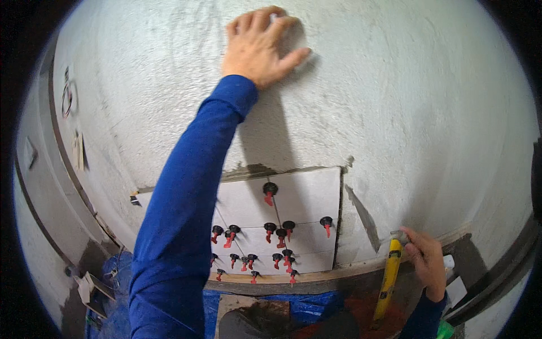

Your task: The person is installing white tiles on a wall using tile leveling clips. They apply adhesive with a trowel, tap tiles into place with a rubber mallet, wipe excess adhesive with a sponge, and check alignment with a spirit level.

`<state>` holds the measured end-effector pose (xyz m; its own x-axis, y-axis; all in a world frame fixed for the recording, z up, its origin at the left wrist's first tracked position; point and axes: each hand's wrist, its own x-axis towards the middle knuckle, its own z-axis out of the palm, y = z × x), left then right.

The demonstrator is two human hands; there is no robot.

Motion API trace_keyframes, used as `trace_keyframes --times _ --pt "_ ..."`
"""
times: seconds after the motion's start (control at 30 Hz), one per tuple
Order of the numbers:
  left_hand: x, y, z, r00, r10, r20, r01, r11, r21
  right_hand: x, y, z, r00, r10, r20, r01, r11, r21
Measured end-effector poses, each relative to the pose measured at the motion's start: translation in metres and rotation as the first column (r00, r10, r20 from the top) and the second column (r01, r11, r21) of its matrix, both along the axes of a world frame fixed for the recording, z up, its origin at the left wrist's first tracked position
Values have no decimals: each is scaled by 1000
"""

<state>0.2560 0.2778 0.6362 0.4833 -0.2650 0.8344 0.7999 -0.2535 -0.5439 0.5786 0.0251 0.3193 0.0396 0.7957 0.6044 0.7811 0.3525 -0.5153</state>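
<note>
My left hand [259,48] is high on the rough white wall [395,101], fingers apart and bent at the tips, casting a shadow. My right hand [423,254] grips the top end of a yellow spirit level [388,277] near the lower right. Between them, low on the wall, is a panel of white tiles [305,195], with several black-and-red levelling clips [269,192] along its joints; my blue-sleeved left forearm covers part of it. Grey adhesive shows along the tiles' top and right edges.
A ledge [355,270] runs below the tiles, with blue sheeting [316,308] and a board [254,302] under it. A grey door frame [56,164] stands at left, beside dangling wires [66,99]. White pieces [454,291] lie at lower right, offcuts [90,291] at lower left.
</note>
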Motion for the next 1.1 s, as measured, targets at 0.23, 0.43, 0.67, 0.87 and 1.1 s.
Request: trace_keyframes --times 0.23,0.43,0.67,0.87,1.1 --pt "-64 3 35 964 -228 -135 205 965 -164 -71 18 136 813 -222 539 74 957 281" --pt "-130 3 29 1000 0 -31 -7 978 -207 -140 36 220 514 -291 807 -143 898 416" --pt "-133 -19 25 998 -39 -43 16 902 -430 -219 75 255 266 -337 903 -355 837 416" --pt "-134 -28 27 998 -28 -47 0 866 -501 -214 71 261 132 -340 931 -187 914 361" --pt "-137 -5 26 999 -19 -45 1 930 -368 -156 61 270 112 -355 928 -56 930 362"
